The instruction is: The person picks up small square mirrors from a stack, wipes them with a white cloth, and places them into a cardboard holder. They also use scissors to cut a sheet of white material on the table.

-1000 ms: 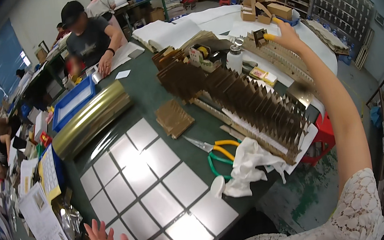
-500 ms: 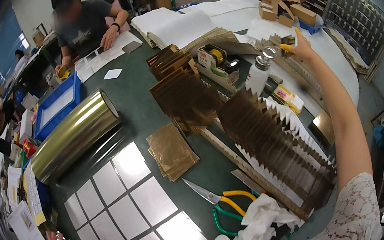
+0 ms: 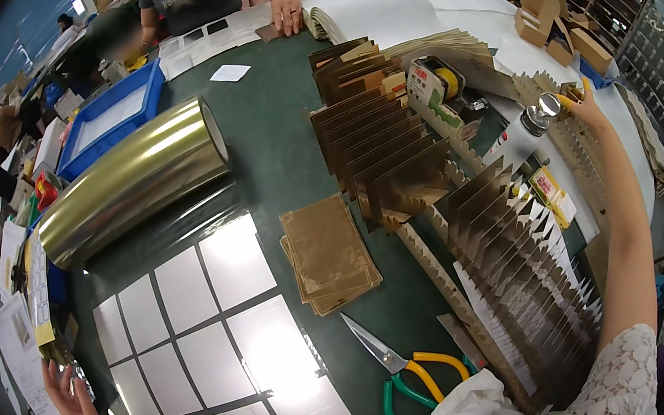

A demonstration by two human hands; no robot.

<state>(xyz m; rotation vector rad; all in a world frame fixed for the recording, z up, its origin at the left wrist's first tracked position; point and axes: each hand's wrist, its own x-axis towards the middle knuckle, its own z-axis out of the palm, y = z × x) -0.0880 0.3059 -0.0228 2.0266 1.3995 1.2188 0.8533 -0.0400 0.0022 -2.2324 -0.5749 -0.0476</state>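
Left of the card grid (image 3: 207, 359), the left hand (image 3: 77, 405) is open; well right of it, by a notched strip (image 3: 580, 155), the right hand (image 3: 590, 112) has an unclear grip.

Right side now: a long tan rack (image 3: 577, 146), notched all along its edge, runs at a slant by my right hand (image 3: 577, 94); contact is unclear. Far left, crumpled shiny foil (image 3: 62, 354) lies beside my left fingers (image 3: 80, 399), partly hidden by them.
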